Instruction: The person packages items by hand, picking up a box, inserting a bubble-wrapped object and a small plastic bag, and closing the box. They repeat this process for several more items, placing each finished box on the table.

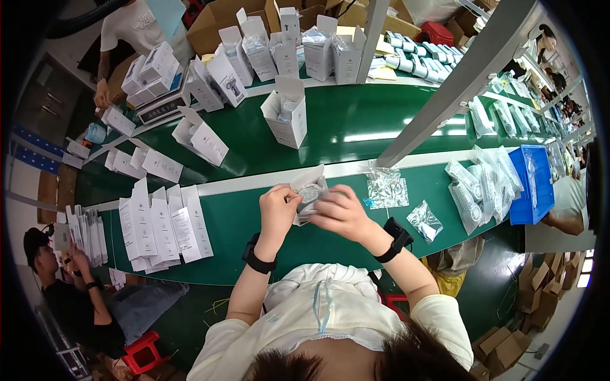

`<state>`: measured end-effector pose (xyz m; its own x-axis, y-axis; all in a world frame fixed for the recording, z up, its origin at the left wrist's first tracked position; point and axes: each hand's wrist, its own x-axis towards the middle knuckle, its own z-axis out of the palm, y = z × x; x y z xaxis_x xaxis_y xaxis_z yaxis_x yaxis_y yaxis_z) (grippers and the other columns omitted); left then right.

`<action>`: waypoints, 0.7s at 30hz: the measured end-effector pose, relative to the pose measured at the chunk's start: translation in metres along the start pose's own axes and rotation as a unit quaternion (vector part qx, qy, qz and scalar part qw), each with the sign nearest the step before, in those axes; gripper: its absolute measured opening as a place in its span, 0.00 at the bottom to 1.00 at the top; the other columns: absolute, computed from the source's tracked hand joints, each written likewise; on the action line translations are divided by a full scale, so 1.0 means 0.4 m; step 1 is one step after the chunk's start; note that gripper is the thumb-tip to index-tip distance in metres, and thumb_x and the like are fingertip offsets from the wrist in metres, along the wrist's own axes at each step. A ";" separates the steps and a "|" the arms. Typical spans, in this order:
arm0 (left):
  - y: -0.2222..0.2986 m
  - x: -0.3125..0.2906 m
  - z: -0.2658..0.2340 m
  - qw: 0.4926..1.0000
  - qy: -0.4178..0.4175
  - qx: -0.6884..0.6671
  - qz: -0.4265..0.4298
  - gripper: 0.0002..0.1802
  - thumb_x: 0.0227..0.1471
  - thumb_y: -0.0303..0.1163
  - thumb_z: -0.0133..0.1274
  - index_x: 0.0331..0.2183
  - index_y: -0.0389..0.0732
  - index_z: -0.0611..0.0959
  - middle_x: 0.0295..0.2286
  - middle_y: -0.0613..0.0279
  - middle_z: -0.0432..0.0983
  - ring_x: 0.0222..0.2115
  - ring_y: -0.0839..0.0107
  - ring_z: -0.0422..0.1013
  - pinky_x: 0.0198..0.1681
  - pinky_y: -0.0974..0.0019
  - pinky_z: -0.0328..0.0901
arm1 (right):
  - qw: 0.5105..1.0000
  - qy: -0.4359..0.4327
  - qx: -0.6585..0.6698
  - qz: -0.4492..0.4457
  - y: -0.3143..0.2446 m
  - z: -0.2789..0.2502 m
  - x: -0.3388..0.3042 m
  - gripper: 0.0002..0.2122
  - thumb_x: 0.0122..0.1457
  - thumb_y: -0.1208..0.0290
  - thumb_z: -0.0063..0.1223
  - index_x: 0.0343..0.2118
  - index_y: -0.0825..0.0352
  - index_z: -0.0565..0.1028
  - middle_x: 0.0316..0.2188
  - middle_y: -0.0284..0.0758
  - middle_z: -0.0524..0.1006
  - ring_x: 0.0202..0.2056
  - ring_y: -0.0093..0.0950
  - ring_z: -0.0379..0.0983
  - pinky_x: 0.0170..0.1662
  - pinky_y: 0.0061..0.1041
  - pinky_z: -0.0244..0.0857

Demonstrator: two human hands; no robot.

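A small white box stands open at the near side of the green bench, with a clear-bagged item in its mouth. At its left rim my left hand is closed, thumb and fingertips pinched on the box. My right hand curls round the box's right side, fingers bent over the opening. The lower part of the box is mostly hidden by my hands. To the right lie a clear bag of small parts and a smaller clear bag with a white piece inside.
Flattened white boxes lie at left. Bubble-wrapped items sit by a blue bin at right. Across the ledge stands an open filled box, with more boxes behind. A grey metal post slants overhead. Co-workers sit at left and far left.
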<state>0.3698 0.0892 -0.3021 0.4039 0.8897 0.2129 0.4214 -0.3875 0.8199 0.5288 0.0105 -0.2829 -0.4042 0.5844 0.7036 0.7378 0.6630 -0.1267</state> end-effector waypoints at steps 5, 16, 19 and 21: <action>-0.046 -0.001 -0.002 0.998 0.018 -0.063 -0.021 0.05 0.32 0.21 0.58 0.19 0.32 0.78 0.23 0.56 0.75 0.18 0.71 0.68 0.21 0.73 0.61 | 0.974 -0.221 0.046 0.024 -0.017 0.051 0.011 0.15 0.38 0.62 0.59 0.31 0.60 0.75 0.35 0.29 0.71 0.42 0.30 0.65 0.53 0.46 0.49; 0.002 -0.081 -0.122 0.978 0.076 -0.194 -0.014 0.15 0.38 0.21 0.55 0.34 0.35 0.75 0.43 0.55 0.68 0.42 0.66 0.67 0.38 0.68 0.66 | 0.964 -0.226 -0.011 0.138 -0.030 0.118 -0.029 0.22 0.35 0.63 0.63 0.38 0.58 0.71 0.41 0.35 0.68 0.53 0.39 0.53 0.55 0.54 0.38; -0.103 -0.143 -0.445 0.928 0.373 0.006 0.012 0.18 0.37 0.18 0.53 0.36 0.35 0.74 0.43 0.51 0.67 0.45 0.60 0.64 0.44 0.62 0.61 | 0.976 0.029 0.080 0.198 0.025 0.140 -0.114 0.35 0.32 0.59 0.66 0.47 0.60 0.64 0.44 0.38 0.66 0.55 0.36 0.50 0.57 0.47 0.39; -0.224 -0.199 -0.719 0.842 0.538 0.031 -0.028 0.19 0.41 0.16 0.48 0.41 0.33 0.70 0.41 0.55 0.66 0.41 0.67 0.64 0.43 0.68 0.60 | 0.878 0.096 0.308 0.353 0.011 0.184 -0.132 0.44 0.27 0.58 0.69 0.51 0.64 0.57 0.45 0.39 0.65 0.56 0.34 0.50 0.56 0.40 0.45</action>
<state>0.0664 0.1226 -0.2399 -0.5739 0.5972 0.5603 0.4701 -0.3200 0.8226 0.5135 0.0169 -0.3722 0.1790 0.9013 0.3944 0.3111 0.3285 -0.8918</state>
